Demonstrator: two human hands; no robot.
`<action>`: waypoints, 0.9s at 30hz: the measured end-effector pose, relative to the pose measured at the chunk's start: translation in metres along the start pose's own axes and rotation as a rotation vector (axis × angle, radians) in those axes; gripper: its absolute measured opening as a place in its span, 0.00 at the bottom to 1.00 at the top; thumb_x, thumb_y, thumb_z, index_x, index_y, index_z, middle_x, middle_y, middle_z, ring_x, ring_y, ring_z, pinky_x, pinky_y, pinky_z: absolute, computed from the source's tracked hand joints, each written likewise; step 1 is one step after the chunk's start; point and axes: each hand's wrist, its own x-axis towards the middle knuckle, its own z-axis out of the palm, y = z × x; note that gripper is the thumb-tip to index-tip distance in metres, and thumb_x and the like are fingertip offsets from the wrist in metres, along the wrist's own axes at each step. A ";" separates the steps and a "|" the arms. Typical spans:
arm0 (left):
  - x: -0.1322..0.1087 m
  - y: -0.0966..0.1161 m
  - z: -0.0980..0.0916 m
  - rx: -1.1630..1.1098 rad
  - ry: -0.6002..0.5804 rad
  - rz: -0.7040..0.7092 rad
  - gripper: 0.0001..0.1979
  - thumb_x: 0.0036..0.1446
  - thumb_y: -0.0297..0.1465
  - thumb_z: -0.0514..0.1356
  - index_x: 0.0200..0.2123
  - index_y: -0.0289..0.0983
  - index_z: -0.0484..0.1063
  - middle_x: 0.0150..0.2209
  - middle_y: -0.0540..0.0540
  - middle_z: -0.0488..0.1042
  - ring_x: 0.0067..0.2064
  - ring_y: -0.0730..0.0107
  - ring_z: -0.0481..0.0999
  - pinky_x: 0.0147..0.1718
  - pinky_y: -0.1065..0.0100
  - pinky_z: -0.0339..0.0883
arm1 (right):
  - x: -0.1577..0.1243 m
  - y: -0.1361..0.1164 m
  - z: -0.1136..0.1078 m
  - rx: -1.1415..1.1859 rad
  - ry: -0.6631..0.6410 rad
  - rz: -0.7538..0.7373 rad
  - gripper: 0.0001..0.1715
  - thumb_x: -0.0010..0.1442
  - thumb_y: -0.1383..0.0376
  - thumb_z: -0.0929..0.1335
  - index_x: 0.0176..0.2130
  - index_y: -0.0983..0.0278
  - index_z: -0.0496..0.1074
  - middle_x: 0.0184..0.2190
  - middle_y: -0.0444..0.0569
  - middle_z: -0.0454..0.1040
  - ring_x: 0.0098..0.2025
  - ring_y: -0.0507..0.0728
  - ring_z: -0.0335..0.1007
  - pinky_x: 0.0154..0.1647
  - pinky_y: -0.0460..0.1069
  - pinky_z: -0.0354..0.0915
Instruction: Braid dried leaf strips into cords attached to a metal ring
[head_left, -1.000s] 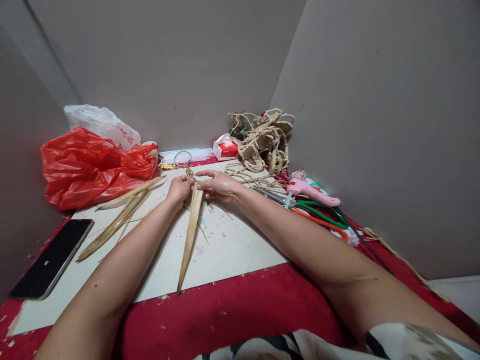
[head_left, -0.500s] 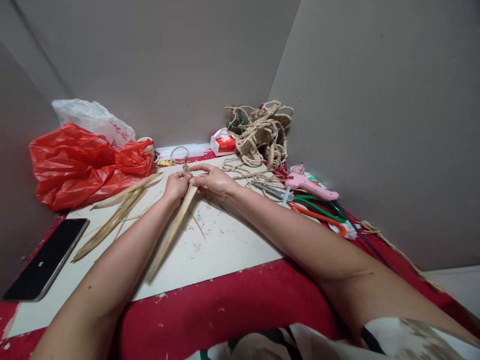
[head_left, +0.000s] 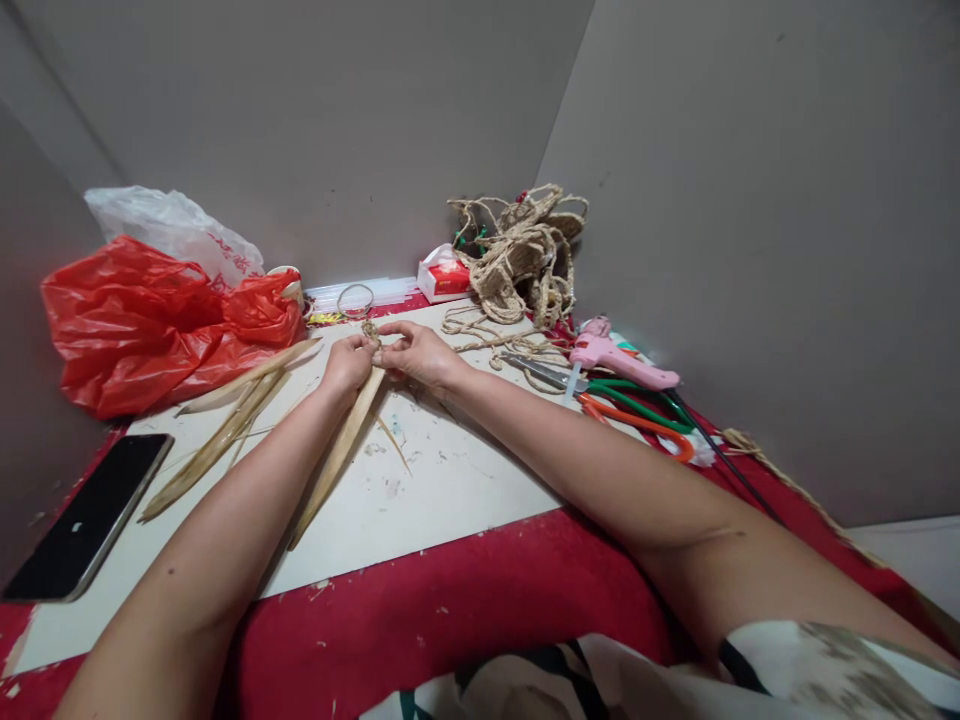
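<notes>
My left hand (head_left: 349, 364) and my right hand (head_left: 420, 357) meet over the white board (head_left: 435, 490), fingers closed around a small piece of plaited straw (head_left: 370, 330) whose tip pokes up between them. From under the fingers a long, flat, pale dried-leaf strip (head_left: 337, 462) runs down toward me. A thin loose end (head_left: 394, 445) sticks out to its right. The fingertips of both hands touch the work, and most of the plaited part is hidden by them. Beside my left forearm lie more dried-leaf strips (head_left: 206, 452).
Left are a red plastic bag (head_left: 150, 330) and a phone (head_left: 86, 520). At the back stand a tissue pack (head_left: 444, 275), clear sticks (head_left: 394, 290) and a heap of braided straw cord (head_left: 525, 260). To the right lie a pink glue gun (head_left: 622, 362) and scissors (head_left: 637, 405).
The lower end of the leaf strip has shifted slightly and now looks sharper, less blurred. Both hands keep their hold at nearly the same place; the whole view has tilted a little.
</notes>
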 end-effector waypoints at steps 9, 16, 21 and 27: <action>-0.005 0.004 0.000 -0.040 -0.008 -0.027 0.06 0.43 0.27 0.61 0.21 0.35 0.65 0.14 0.53 0.67 0.17 0.77 0.64 0.20 0.73 0.59 | 0.005 0.000 -0.005 -0.235 0.148 -0.151 0.18 0.44 0.78 0.69 0.36 0.65 0.66 0.21 0.36 0.65 0.19 0.44 0.59 0.20 0.40 0.59; -0.006 0.006 -0.001 -0.082 -0.040 -0.040 0.06 0.41 0.21 0.58 0.21 0.36 0.63 0.14 0.55 0.66 0.17 0.77 0.64 0.20 0.74 0.58 | -0.005 0.002 0.003 -0.291 -0.020 0.041 0.17 0.55 0.60 0.69 0.21 0.67 0.64 0.15 0.44 0.66 0.13 0.47 0.59 0.10 0.41 0.55; -0.005 0.010 -0.002 -0.079 -0.051 -0.073 0.06 0.45 0.20 0.56 0.21 0.35 0.65 0.14 0.54 0.65 0.16 0.79 0.63 0.18 0.76 0.56 | -0.006 0.003 0.002 -0.049 -0.093 0.218 0.12 0.60 0.67 0.66 0.26 0.70 0.67 0.20 0.47 0.72 0.17 0.46 0.66 0.13 0.39 0.62; -0.008 0.012 0.001 -0.079 -0.039 -0.111 0.06 0.48 0.22 0.57 0.23 0.36 0.64 0.14 0.52 0.67 0.15 0.75 0.65 0.18 0.72 0.60 | -0.006 -0.003 -0.001 -0.012 -0.080 0.255 0.11 0.56 0.77 0.65 0.24 0.68 0.64 0.19 0.45 0.71 0.17 0.47 0.66 0.13 0.39 0.63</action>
